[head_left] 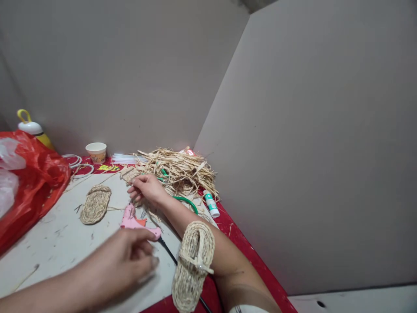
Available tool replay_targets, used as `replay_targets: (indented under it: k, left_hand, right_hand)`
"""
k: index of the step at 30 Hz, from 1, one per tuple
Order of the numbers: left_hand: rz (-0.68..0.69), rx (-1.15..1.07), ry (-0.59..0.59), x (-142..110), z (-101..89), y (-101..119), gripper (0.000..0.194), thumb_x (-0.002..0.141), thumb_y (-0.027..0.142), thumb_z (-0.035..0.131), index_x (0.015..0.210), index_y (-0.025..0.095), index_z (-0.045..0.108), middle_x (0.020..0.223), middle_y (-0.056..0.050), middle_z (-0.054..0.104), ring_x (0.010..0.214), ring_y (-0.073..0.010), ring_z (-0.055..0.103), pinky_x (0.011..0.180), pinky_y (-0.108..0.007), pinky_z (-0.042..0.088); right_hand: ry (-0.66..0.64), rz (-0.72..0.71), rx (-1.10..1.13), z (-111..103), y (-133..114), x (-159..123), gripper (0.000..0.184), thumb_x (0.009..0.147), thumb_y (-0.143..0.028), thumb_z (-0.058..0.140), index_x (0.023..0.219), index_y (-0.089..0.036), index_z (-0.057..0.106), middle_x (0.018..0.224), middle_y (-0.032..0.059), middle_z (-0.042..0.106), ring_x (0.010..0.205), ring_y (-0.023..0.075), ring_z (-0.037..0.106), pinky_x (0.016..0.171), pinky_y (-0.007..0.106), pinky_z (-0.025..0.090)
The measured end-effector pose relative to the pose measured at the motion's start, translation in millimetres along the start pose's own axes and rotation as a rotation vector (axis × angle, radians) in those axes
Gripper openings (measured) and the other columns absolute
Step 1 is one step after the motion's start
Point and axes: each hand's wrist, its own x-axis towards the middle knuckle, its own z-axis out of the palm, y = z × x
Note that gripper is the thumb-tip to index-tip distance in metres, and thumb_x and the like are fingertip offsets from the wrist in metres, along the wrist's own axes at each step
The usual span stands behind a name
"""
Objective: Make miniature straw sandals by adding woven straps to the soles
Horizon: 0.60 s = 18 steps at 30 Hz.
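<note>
My left hand (130, 256), slightly blurred, hovers in front of a pink glue gun (132, 221) with its fingers loosely curled and thumb apart. Nothing shows between them. Farther back, my right hand (148, 189) has thumb and fingertips drawn together by the edge of a small woven straw piece (128, 174); what they hold, if anything, is too small to make out. Close to me, a woven straw sandal (192, 269) with a straw strap overlaps my right forearm; its support is hidden. On the white board lies an oval straw sole (96, 204) with a band across its far end.
A heap of dry straw (182, 169) fills the back corner, with a white-and-green tube (211, 204) beside it. White sticks (125, 158), a paper cup (96, 153) and white coiled cord (83, 170) line the back. A red plastic bag (39, 182) and yellow bottle (44, 138) stand left.
</note>
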Motion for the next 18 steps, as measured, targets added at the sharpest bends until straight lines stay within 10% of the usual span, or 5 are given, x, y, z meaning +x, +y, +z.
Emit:
replay_targets:
  k: [8, 18]
  left_hand:
    - [-0.076, 0.297, -0.32, 21.2, 62.1, -39.4, 0.012, 0.061, 0.014, 0.062, 0.073, 0.013, 0.063, 0.057, 0.004, 0.052, 0.051, -0.0086, 0.038, 0.048, -0.02, 0.024]
    - [-0.007, -0.12, -0.207, 31.4, 19.0, 26.4, 0.025, 0.06, 0.031, 0.076, 0.072, 0.015, 0.06, 0.061, 0.001, 0.058, 0.054, -0.0102, 0.05, 0.055, -0.023, 0.038]
  right_hand:
    - [0.092, -0.133, 0.082, -2.9, -8.0, 1.5, 0.012, 0.077, -0.009, 0.058, 0.074, -0.019, 0.052, 0.048, -0.0068, 0.062, 0.038, 0.0073, 0.057, 0.036, 0.014, 0.043]
    - [0.14, -0.312, 0.052, -22.9, -26.9, -5.2, 0.027, 0.063, -0.036, 0.075, 0.065, -0.017, 0.055, 0.056, -0.0008, 0.066, 0.042, 0.0102, 0.057, 0.041, 0.02, 0.043]
